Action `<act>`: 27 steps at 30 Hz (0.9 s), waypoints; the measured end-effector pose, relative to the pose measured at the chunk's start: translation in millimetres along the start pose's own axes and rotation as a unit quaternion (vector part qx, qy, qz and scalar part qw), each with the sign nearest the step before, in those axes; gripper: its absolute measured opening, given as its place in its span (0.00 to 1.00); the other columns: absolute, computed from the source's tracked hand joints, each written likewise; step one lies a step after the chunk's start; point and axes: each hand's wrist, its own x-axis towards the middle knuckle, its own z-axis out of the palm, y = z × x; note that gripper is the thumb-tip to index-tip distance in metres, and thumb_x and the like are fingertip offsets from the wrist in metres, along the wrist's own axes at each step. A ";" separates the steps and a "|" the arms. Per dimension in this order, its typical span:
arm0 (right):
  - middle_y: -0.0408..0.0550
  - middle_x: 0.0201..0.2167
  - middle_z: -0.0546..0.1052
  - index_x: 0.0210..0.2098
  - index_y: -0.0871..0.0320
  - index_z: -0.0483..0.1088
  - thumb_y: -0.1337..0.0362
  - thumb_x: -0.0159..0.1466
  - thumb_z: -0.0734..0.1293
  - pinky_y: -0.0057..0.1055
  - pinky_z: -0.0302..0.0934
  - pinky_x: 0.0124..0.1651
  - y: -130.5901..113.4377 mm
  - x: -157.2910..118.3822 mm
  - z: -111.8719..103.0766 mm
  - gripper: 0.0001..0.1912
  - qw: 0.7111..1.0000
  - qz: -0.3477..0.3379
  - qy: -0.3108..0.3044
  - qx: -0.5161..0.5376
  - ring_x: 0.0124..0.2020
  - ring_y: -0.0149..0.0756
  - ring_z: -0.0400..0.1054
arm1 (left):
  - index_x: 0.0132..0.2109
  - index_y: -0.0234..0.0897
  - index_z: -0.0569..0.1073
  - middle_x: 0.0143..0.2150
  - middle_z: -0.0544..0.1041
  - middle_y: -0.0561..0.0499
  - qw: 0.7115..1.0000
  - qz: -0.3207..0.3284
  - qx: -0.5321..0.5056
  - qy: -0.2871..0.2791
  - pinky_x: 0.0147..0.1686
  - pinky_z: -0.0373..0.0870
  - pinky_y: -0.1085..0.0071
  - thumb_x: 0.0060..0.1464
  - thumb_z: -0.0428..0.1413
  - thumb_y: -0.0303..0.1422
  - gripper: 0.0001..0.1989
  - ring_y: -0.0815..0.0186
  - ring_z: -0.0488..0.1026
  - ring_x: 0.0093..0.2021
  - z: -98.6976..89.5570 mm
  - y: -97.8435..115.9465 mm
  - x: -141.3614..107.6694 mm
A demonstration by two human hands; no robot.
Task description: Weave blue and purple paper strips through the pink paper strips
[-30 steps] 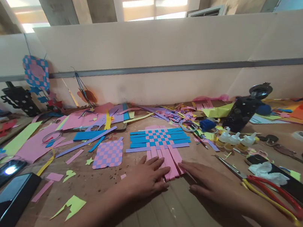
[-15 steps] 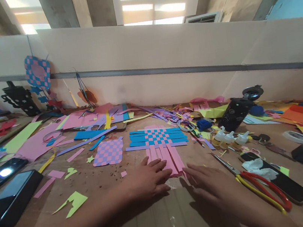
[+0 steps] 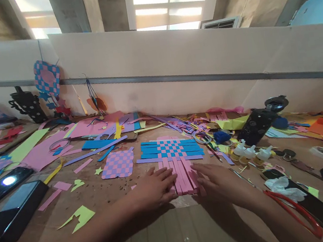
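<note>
A paper weave (image 3: 171, 148) of pink strips crossed with blue ones lies flat in front of me. One purple strip (image 3: 149, 160) crosses at its near side. Loose pink strip ends (image 3: 182, 176) fan toward me. My left hand (image 3: 156, 186) rests with fingers stretched over the left pink ends. On their right side, my right hand (image 3: 215, 177) has its extended fingertips at the outermost pink strip. Left of the weave lies a finished-looking pink and purple checkered piece (image 3: 117, 164).
Scissors (image 3: 296, 210) with red handles lie partly under my right forearm, near a phone (image 3: 310, 204) with crumpled tissue. Small glue bottles (image 3: 249, 151) and a black tumbler (image 3: 256, 125) stand right. Paper scraps (image 3: 80, 218) and black devices (image 3: 14, 215) are on the left.
My right hand has moved forward and inward along the pink strip ends, its forearm now covering part of the scissors. The left hand stays over the strips. The view has shifted slightly.
</note>
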 end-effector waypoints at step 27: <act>0.53 0.73 0.65 0.71 0.52 0.66 0.51 0.75 0.58 0.56 0.53 0.73 55.9 28.7 40.9 0.29 0.993 0.042 0.028 -0.108 0.74 0.52 0.59 | 0.77 0.36 0.58 0.79 0.54 0.40 0.983 -0.179 0.024 0.016 0.76 0.42 0.43 0.72 0.45 0.51 0.35 0.46 0.51 0.79 -6.5 -23.9 -4.5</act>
